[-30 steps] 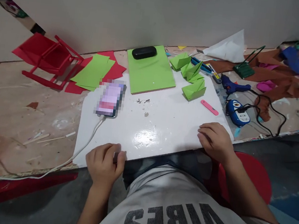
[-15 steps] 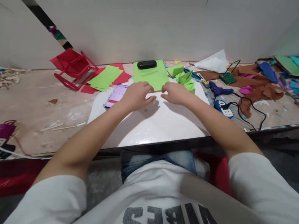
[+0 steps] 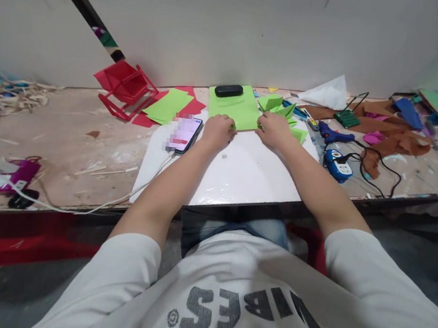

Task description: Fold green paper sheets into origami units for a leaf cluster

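Observation:
My left hand (image 3: 218, 132) is at the near left corner of a stack of lime-green paper (image 3: 235, 114), its fingers curled at the edge. At the near right corner, my right hand (image 3: 274, 132) has its fingers bent over the paper's edge. The stack lies flat, with a black oblong case (image 3: 228, 90) on top. Several folded green paper pieces (image 3: 276, 105) sit beyond and beside my right hand, partly hidden by it. To the left of my left hand lies a phone (image 3: 186, 134) with a lit screen and a white cable. Everything nearest me rests on a white board (image 3: 242, 172).
A small red rocking chair (image 3: 126, 91) stands at left by green sheets (image 3: 169, 106). A blue glue gun (image 3: 336, 135) and a blue-white power socket (image 3: 337, 165) with black cord lie right. Brown scraps (image 3: 401, 141) are beyond. Wood sticks (image 3: 11, 96) pile at far left.
My left thumb, stretched out before, has drawn in toward the fingers. The hands have moved slightly apart along the paper's near edge. The view has shifted, showing more of the phone.

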Demonstrator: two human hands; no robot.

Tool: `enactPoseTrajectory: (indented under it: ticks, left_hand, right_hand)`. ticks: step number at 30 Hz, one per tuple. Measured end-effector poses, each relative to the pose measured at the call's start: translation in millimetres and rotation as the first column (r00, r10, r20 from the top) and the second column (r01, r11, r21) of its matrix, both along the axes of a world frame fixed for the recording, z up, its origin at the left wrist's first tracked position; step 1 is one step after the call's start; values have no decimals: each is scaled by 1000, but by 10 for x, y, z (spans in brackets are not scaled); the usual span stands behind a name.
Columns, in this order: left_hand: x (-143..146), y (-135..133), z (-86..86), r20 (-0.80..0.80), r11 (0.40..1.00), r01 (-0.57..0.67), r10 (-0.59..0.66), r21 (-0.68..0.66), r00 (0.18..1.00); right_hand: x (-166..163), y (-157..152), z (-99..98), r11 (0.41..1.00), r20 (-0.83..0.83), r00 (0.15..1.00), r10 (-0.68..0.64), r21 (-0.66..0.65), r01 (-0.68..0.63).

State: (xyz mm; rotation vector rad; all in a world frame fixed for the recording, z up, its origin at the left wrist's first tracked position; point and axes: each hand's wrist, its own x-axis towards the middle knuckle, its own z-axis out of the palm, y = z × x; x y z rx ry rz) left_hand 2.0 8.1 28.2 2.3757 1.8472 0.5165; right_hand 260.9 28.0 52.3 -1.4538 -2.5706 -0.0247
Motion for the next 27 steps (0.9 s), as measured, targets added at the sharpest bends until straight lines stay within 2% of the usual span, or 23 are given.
enactPoseTrajectory:
  ticks: [10, 15, 19, 27]
  left_hand:
    - [-127, 91, -53, 225, 993, -105, 113, -49, 968]
    - [-146, 110, -63, 262, 992, -106, 122, -75, 957]
    - [-153, 80, -25, 186, 996, -74, 82, -45, 979]
    - [-70, -60, 104, -85, 995, 91, -88, 33, 992]
  right_hand:
    - [-73, -92, -57, 998, -15, 999, 46, 55, -45]
    - [-121, -108, -75, 998, -19, 998, 55, 30, -54]
    - [-146, -121, -95, 996, -12, 997, 82, 30, -81]
    - [-209, -172, -147, 988, -4, 990, 140, 66, -140]
